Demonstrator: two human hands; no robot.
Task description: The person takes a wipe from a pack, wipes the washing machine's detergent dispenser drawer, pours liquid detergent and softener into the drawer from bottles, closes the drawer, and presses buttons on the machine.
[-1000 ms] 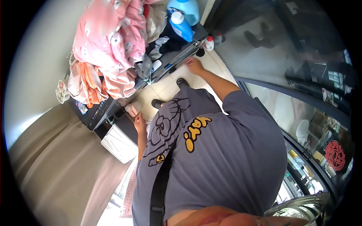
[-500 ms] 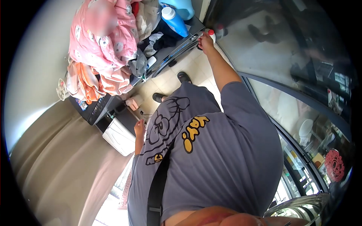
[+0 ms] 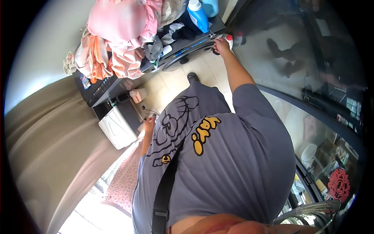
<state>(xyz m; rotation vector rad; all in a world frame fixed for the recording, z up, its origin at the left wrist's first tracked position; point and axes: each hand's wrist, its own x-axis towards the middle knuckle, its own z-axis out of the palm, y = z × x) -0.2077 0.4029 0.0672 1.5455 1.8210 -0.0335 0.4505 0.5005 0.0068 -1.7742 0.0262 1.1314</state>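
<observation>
My right hand (image 3: pixel 222 46), its arm stretched forward, is at the right end of the dark washing machine's front panel (image 3: pixel 194 47). Its fingers are curled together at the panel's edge; what lies between them is hidden. Close beside it is a white bottle with a red cap (image 3: pixel 229 38). Lower down, my left hand (image 3: pixel 149 124) is beside my grey shirt, fingers curled in and no object visible in them. Thin dark cables (image 3: pixel 150 110) show just beyond it. On the machine top stands a blue bottle with a white cap (image 3: pixel 198 17).
A pink bundle of cloth (image 3: pixel 117 23) and orange garments (image 3: pixel 93 58) are piled on the machines. Grey plastic (image 3: pixel 154 48) and dark clothes lie near the blue bottle. A white panel (image 3: pixel 117 126) and a beige curtain (image 3: pixel 50 132) are at left. Glass sliding doors (image 3: pixel 296 101) run along the right.
My view has shifted, so the machines and laundry sit higher in it. My right hand remains at the panel's right end. One of my feet has dropped out of sight.
</observation>
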